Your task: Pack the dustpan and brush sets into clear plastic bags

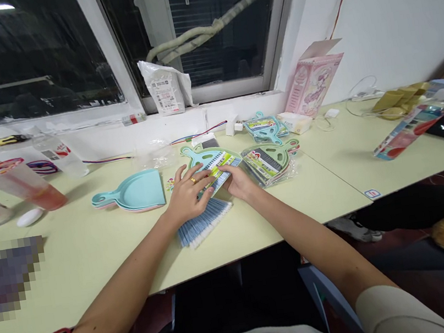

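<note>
A blue dustpan set [202, 157] with a yellow-green label card lies before me, partly covered by my hands. My left hand [188, 194], wearing a gold ring, rests across it with fingers spread. My right hand [240, 182] pinches the card's near right edge between thumb and fingers. Just below my hands, blue brush bristles with white tips [203, 224] lie on the table; the handle end is hidden. To the left, a stack of dustpans [142, 189] has a light blue one on top. To the right lies a packed dustpan set [265, 164] in clear plastic.
More packed sets [262, 127] lie behind. On the left stand a drink cup with a red straw [24, 185] and a clear bottle [59, 154]. A pink box [313, 83] leans by the wall. A labelled bottle [412, 127] is at right. The table's front edge [259, 247] is near me.
</note>
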{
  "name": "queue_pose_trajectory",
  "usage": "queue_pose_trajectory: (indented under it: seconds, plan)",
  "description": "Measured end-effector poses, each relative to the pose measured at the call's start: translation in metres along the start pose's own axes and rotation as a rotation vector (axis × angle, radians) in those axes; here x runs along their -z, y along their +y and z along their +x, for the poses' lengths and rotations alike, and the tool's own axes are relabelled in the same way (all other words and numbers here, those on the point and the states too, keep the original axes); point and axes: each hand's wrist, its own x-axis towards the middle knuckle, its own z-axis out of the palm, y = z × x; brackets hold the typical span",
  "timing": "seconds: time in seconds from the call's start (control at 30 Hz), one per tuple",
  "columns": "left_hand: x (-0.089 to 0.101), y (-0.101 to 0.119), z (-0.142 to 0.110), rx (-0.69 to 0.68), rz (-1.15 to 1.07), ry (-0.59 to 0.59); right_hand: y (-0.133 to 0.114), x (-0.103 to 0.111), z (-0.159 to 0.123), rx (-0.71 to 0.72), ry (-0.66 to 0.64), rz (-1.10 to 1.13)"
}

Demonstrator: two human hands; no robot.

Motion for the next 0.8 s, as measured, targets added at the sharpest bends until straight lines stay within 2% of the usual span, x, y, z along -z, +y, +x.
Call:
queue_pose_trajectory:
  seconds: [0.1,0.17,0.23,0.33,0.43,0.53,0.6,0.7,0.8]
  plan:
    - [0.003,-0.005,0.000,0.042,-0.002,0.079,-0.001,-0.001,-0.001,0.001,0.013,0.014]
    - [0.006,-0.015,0.000,0.137,0.017,0.146,-0.001,-0.002,-0.003,0.001,0.031,0.021]
    - [0.009,-0.032,0.000,0.272,0.056,0.221,-0.003,-0.004,-0.004,0.003,0.049,0.026]
    - [0.018,-0.074,-0.001,0.532,0.158,0.294,-0.005,-0.006,-0.006,-0.013,0.082,0.027]
    - [0.033,-0.129,-0.002,0.833,0.272,0.257,-0.005,-0.005,-0.005,-0.019,0.097,0.024]
    - [0.050,-0.181,-0.002,1.006,0.320,0.199,-0.004,-0.004,-0.004,-0.010,0.081,0.025]
    - [0.058,-0.209,-0.002,1.111,0.298,0.135,-0.005,-0.004,-0.004,-0.015,0.086,0.028]
    - [0.059,-0.235,0.001,1.198,0.191,-0.001,-0.007,-0.006,-0.007,-0.020,0.109,0.032]
    - [0.053,-0.247,0.004,1.220,0.145,-0.032,-0.010,-0.009,-0.009,-0.017,0.129,0.037]
